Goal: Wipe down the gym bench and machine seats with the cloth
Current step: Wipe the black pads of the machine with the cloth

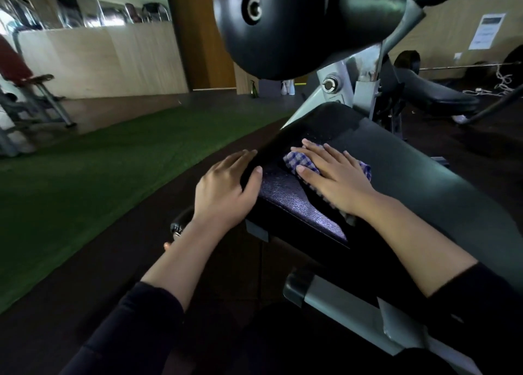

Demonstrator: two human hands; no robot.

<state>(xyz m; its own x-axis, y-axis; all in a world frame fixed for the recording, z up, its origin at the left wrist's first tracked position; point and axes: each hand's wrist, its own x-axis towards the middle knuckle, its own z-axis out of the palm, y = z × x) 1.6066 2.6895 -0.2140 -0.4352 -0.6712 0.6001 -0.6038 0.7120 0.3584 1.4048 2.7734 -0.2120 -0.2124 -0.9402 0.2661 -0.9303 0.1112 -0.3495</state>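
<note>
Right grip (336,176) flat, fingers straight, pressing cloth (300,159) on seat (283,193), 3 o'clock of left grip (226,187); that one straight-fingered, bracing seat edge. Risk: bunched cloth slips under palm, patches missed.

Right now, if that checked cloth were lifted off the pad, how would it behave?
The checked cloth lies thin and rumpled under the right hand, so it probably droops limply, weighing little. On the textured pad it may bunch when pushed.
</note>
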